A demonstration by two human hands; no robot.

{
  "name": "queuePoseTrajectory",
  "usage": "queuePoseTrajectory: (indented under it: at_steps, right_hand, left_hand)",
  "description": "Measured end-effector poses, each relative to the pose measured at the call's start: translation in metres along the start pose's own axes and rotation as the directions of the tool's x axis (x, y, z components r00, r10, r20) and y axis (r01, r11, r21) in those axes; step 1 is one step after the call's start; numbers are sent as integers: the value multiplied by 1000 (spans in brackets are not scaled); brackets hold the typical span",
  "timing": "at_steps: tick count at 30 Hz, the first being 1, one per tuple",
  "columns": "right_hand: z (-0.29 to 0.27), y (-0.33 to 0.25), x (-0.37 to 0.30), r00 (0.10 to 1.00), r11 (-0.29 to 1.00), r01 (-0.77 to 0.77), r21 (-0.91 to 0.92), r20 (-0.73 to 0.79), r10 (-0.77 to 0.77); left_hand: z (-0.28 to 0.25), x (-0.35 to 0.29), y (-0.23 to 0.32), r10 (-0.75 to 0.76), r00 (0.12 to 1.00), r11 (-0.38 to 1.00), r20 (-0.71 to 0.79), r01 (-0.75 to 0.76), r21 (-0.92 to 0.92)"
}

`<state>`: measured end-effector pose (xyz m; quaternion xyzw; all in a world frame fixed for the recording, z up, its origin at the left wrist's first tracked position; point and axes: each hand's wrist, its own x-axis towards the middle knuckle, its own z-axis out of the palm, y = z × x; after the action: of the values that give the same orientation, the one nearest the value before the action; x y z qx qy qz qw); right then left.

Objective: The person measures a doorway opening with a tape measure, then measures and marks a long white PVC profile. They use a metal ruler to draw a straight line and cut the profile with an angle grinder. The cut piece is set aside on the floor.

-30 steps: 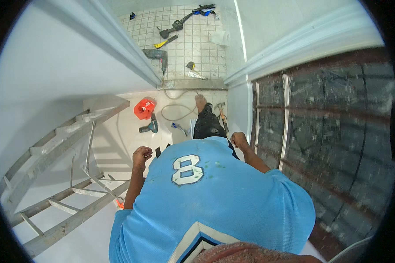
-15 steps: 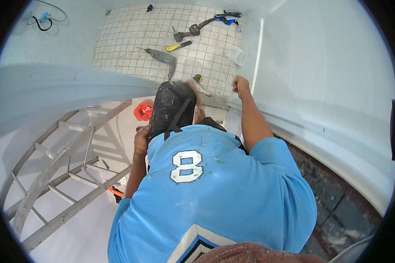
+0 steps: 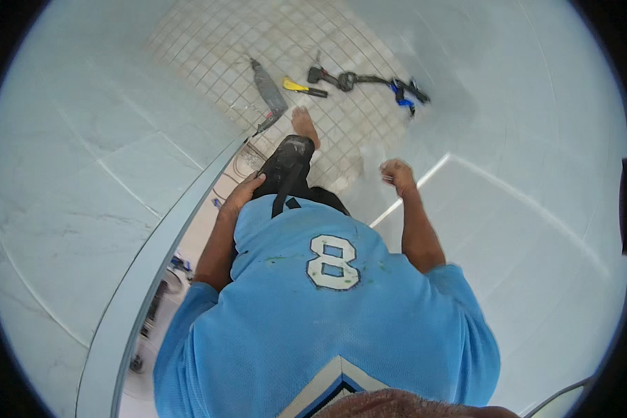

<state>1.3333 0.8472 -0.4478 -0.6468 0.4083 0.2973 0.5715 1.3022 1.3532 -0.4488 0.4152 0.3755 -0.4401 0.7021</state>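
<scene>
My left hand point(image 3: 246, 189) lies against the side of my black trousers point(image 3: 284, 166), its fingers stretched along the thigh. Out to the right, my right hand point(image 3: 397, 175) is raised with its fingers curled in. Whether anything small is inside that hand is hidden. It touches neither the wall nor the floor. Ahead on the tiled floor, a grey power drill point(image 3: 267, 89) lies beside my bare foot point(image 3: 304, 125). Just right of the drill is a yellow and black hand tool point(image 3: 304, 87), like a folding saw or a knife.
A black tool with a long strap point(image 3: 347, 81) and blue parts point(image 3: 402, 95) lies further right on the small-tiled floor point(image 3: 348, 42). A pale panel edge point(image 3: 161, 254) runs close along my left side. Cables point(image 3: 240, 166) lie beyond it. A smooth pale wall point(image 3: 522, 209) rises on the right.
My body has moved forward into the tiled area, one bare foot now beside the drill. The ladder and the red bag have left view. My right hand stays raised and curled.
</scene>
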Motion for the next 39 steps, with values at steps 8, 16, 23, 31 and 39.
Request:
queuePoseTrajectory:
  at_steps: [8,16,23,31,39]
  right_hand:
    - [64,-130,38,869,395,491,-777,471,-152]
    - [102,-202,70,767,-129,602,-788,525,368]
    - [113,-225,139,799,-338,493,-802,264,540]
    - [106,-246,190,829,-412,379,-829,106,549]
    - [105,-246,198,847,-520,400,-755,88,524]
  left_hand:
    - [70,19,49,-102,960,991,-259,121,58]
    - [105,172,-141,517,758,749,-399,-175,639]
    - [147,309,-228,-115,746,989,-656,22,-148]
    - [49,524,-228,-579,715,334,-392,-230,-914]
    - [7,591,-249,-621,724,-164,-302,-496,-852]
